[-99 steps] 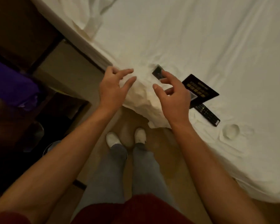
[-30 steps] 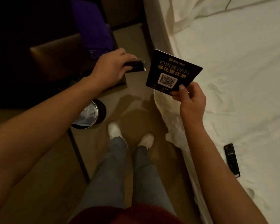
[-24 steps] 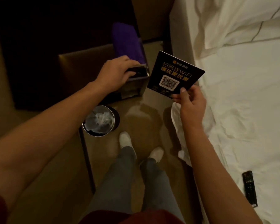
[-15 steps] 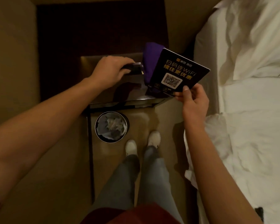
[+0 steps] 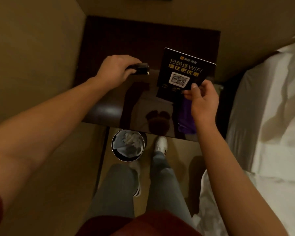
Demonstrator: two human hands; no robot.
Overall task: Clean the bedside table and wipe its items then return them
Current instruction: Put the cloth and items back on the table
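The dark glossy bedside table (image 5: 107,108) lies straight below me. My left hand (image 5: 115,69) grips a small black box-shaped item (image 5: 140,68) just above the table's left rear part. My right hand (image 5: 202,101) pinches the lower corner of a black WiFi card (image 5: 182,72) with a QR code, held upright over the table's right side. A purple cloth (image 5: 186,116) lies on the table's right front, partly hidden by my right hand.
A round waste bin (image 5: 128,145) lined with a bag stands on the floor under the table's front edge, by my feet. The bed with white sheets (image 5: 271,116) runs along the right. A tan wall (image 5: 32,48) closes the left side.
I turned from the bed to face the table. Both hands carried the black item and the card forward, and they are now over the tabletop. The remote stayed on the bed, now out of view.
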